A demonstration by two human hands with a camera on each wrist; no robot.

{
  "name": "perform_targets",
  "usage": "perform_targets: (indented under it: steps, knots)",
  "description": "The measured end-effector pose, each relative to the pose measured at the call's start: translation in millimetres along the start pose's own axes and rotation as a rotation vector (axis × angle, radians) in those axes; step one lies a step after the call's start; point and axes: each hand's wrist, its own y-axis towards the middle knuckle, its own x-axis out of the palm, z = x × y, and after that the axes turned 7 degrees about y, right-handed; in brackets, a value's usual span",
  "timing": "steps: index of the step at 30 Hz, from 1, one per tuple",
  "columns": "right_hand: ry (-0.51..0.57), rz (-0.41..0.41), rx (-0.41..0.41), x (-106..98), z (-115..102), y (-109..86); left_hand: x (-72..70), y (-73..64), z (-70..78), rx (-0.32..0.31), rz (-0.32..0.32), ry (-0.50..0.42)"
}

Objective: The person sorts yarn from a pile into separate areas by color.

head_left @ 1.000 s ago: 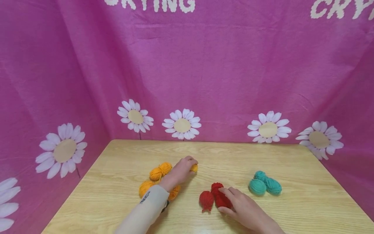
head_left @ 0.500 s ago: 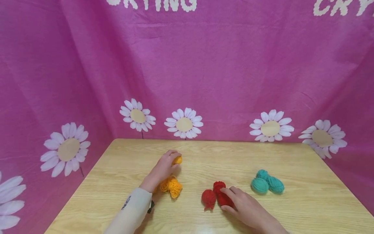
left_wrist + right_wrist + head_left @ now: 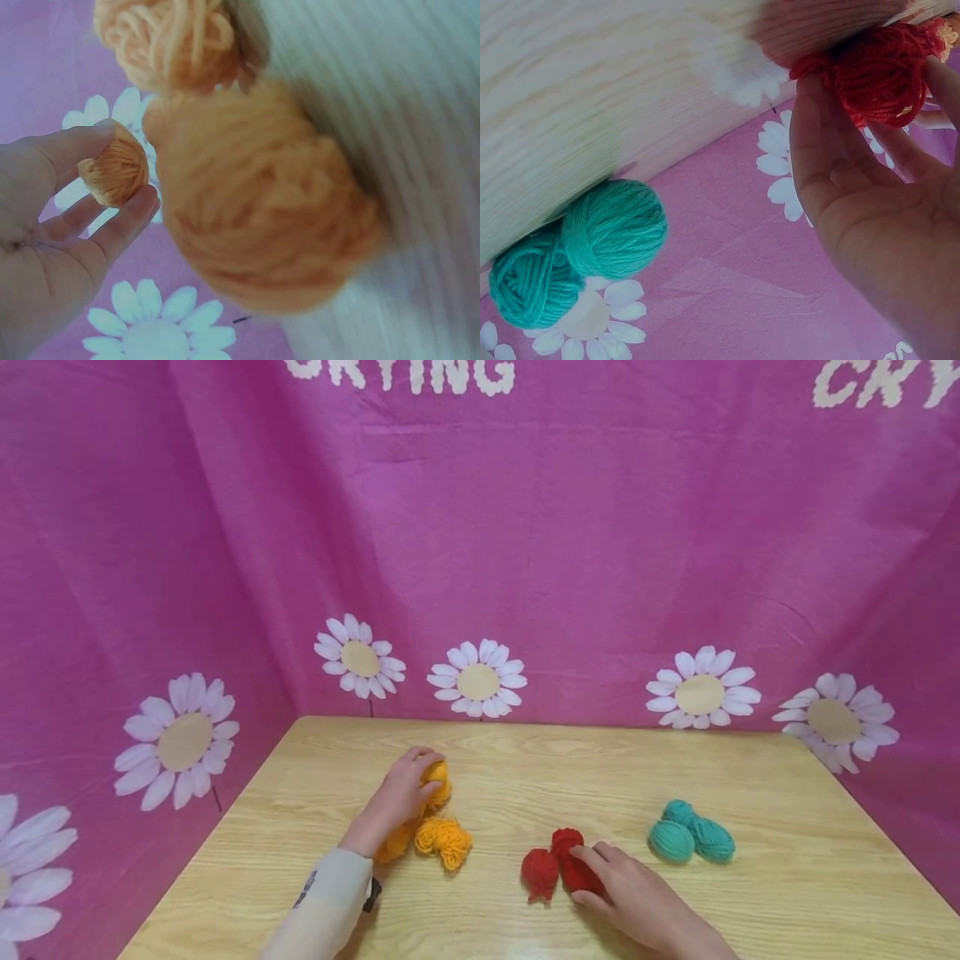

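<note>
In the head view my left hand (image 3: 396,792) holds an orange yarn ball (image 3: 438,783) between thumb and fingers, at the back of the orange group. The left wrist view shows this ball pinched at the fingertips, with a larger, blurred orange yarn ball (image 3: 262,202) nearer the camera. A loopy orange yarn bundle (image 3: 445,841) lies just in front of the held one. My right hand (image 3: 630,893) curls its thumb and fingers round a dark red yarn skein (image 3: 885,75), partly hidden by the fingers. A red yarn ball (image 3: 540,872) sits just left of that skein.
To the right of my right hand, three teal yarn balls (image 3: 671,841) lie huddled together. Everything rests on a pale wooden table (image 3: 525,768). A magenta cloth (image 3: 585,543) printed with daisies hangs behind the table and along its sides.
My left hand has carried the orange yarn ball leftward from the table's middle to the other orange yarn. The right hand stays on the red yarn skein.
</note>
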Motion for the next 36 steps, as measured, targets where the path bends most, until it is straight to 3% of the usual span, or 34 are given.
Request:
perform_targets:
  steps: [7, 14, 21, 30, 36]
  knots:
    - [0.016, -0.024, 0.025, -0.4, -1.6, 1.1, -6.2, -7.1, -10.6, -0.046, 0.024, -0.047]
    - [0.051, -0.062, 0.059, -1.1, -1.5, 2.3, -9.8, -11.6, -18.9, -0.019, 0.048, -0.051]
    - [0.08, -0.098, 0.102, -1.8, -2.6, 3.4, -15.5, -18.4, -31.6, -0.081, 0.057, -0.054]
    - [0.054, -0.076, 0.114, -0.4, -2.7, 4.0, -15.6, -30.8, -43.0, -0.02, 0.151, 0.008]
    - [0.052, -0.08, 0.105, 0.4, -3.4, 2.8, -12.5, -35.7, -51.7, -0.085, 0.095, -0.005]
